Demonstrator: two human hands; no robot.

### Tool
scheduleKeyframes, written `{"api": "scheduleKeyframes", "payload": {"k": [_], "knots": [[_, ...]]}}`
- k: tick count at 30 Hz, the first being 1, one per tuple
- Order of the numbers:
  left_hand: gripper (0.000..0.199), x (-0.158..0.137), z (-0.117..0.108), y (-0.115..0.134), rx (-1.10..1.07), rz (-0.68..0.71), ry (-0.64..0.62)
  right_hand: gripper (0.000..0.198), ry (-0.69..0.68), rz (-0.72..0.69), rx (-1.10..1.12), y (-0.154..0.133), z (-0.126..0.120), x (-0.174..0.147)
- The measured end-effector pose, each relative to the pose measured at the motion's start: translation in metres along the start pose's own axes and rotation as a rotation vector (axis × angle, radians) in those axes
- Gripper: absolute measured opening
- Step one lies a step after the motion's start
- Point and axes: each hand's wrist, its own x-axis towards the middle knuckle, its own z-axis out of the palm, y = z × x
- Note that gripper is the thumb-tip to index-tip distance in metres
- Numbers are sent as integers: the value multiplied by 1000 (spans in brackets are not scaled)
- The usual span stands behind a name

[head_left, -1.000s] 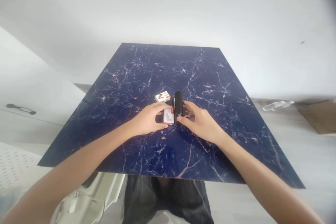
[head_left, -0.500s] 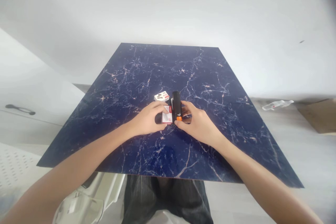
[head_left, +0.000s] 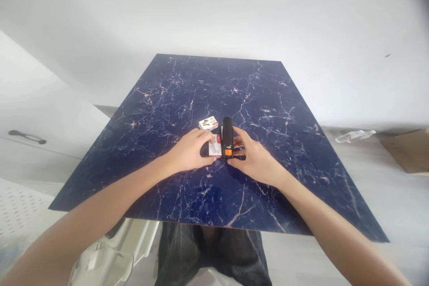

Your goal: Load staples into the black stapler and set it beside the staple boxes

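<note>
Navy-blue marble-look tabletop [head_left: 204, 194], white and pinkish veins running all over it, and everything in play sat bunched around the middle. So the black stapler [head_left: 227, 134] with the orange bit on its near end lay lengthwise, pointing away from the person, right between the two hands. Left hand [head_left: 190, 149] had a small red-and-white box [head_left: 215, 147] pinched, thumb at the near end and fingers over the far end, and that box was just beside the stapler's left side. Right hand [head_left: 255, 156] was curved round the stapler's other side, thumb down by the orange end, fingers spread along the right edge; honestly couldn't tell if it was properly clamped on or just touching. Second little box [head_left: 208, 123], mostly white with a dark picture on top, sat just past the left hand's fingers. Off to the right, beyond the table, were a clear plastic bottle [head_left: 354, 136] and a cardboard box [head_left: 407, 149].
</note>
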Motion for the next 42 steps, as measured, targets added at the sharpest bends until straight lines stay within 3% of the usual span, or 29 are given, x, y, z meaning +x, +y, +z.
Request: {"api": "scheduleKeyframes", "payload": {"k": [12, 15, 18, 20, 29, 36, 42], "knots": [[36, 2, 4, -9, 4, 141, -13, 95, -10, -79, -70, 1, 0, 1], [34, 1, 3, -7, 74, 182, 89, 94, 3, -93, -130, -2, -2, 0], [31, 3, -2, -13, 139, 119, 246, 94, 11, -99, -174, -4, -3, 0], [35, 6, -6, -21, 172, 69, 282, 94, 21, -98, -188, -5, -3, 0], [39, 8, -3, -27, 30, 78, 179, 94, 17, -103, -220, -5, -3, -1], [50, 14, -4, -29, 127, -89, 166, 96, 24, -118, -252, -4, -1, -1], [49, 13, 6, -24, 148, 58, 88, 96, 37, -129, -255, -2, 0, -1]]}}
